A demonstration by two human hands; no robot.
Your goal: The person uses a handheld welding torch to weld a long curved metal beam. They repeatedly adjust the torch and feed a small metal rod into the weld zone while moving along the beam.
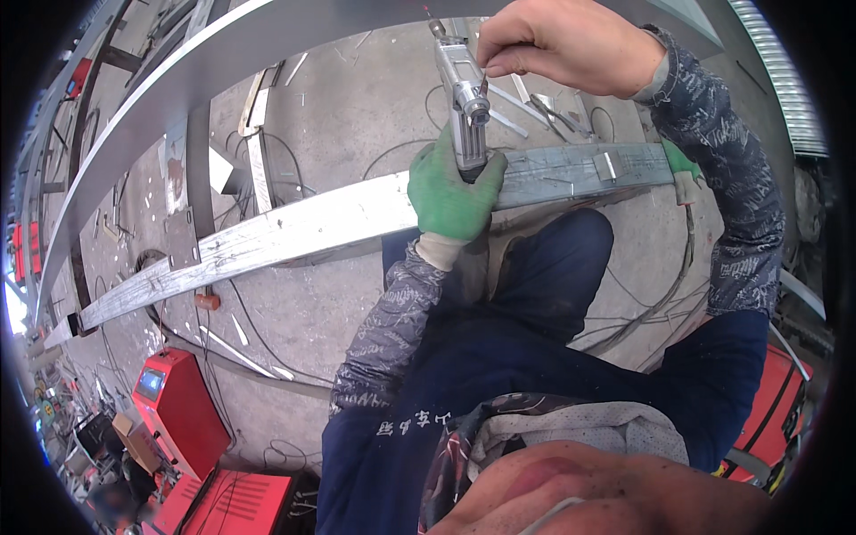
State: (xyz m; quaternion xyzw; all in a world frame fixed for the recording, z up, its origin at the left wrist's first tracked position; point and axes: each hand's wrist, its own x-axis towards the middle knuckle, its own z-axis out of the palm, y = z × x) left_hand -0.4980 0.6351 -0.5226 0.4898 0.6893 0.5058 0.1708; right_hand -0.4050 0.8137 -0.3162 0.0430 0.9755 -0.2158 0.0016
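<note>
My left hand [453,192], in a green glove with a pale cuff, is wrapped around the handle of a silver welding gun [461,80]. The gun stands over a metal beam, its narrow nozzle pointing away, with a small red glow at the tip. Bare, my right hand [562,49] hovers beside the gun's body. Its thumb and forefinger are pinched together above a small brownish pointed piece [484,85]; whether that piece is held or part of the gun I cannot tell. The long metal beam [312,212] runs across in front of my knees.
A green glove [681,162] lies at the beam's right end, and a small metal piece [608,167] rests on top. Beyond curves a long grey profile [196,71]. Cables and metal scraps [234,343] litter the concrete floor. A red machine [181,410] stands lower left.
</note>
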